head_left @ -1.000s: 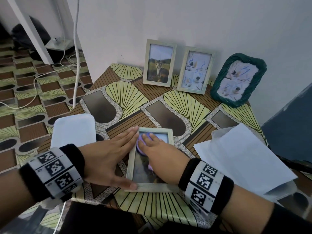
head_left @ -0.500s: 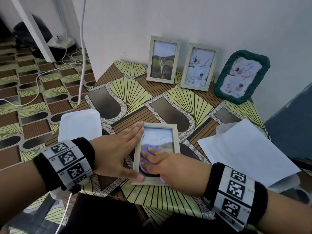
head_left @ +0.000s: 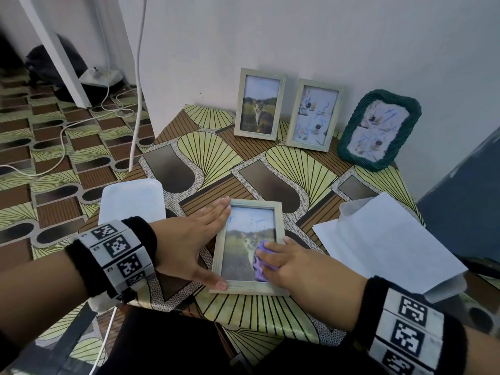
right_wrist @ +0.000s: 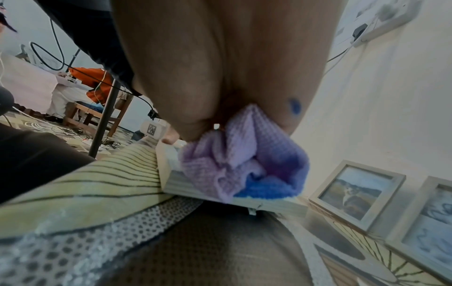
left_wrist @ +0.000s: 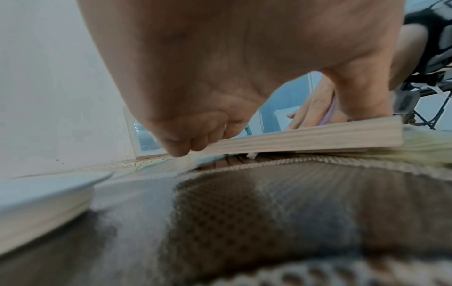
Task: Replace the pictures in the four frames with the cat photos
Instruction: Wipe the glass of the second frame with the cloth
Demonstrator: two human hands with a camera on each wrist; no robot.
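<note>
A pale wooden frame point(head_left: 253, 203) lies flat on the table near me, with a cat photo point(head_left: 238, 255) behind its glass. My left hand point(head_left: 189, 239) lies along its left edge with straight fingers, the thumb on the bottom left corner. My right hand point(head_left: 292, 263) presses a purple cloth point(head_left: 260, 267) flat onto the lower right of the glass. In the right wrist view the cloth point(right_wrist: 244, 164) is bunched under the palm on the frame point(right_wrist: 271, 205). Against the wall lean a cat-photo frame point(head_left: 259, 104), a frame with a scribbled picture point(head_left: 313, 115) and a green woven frame point(head_left: 378, 128).
White sheets of paper point(head_left: 384, 239) lie over a translucent container at the right of the table. A white lid-like tray point(head_left: 132, 201) sits at the left edge. White cables point(head_left: 135, 104) run down the wall and across the patterned floor.
My right hand has drawn the purple cloth from the top of the glass down to its lower right. My left hand has stayed on the frame's left edge.
</note>
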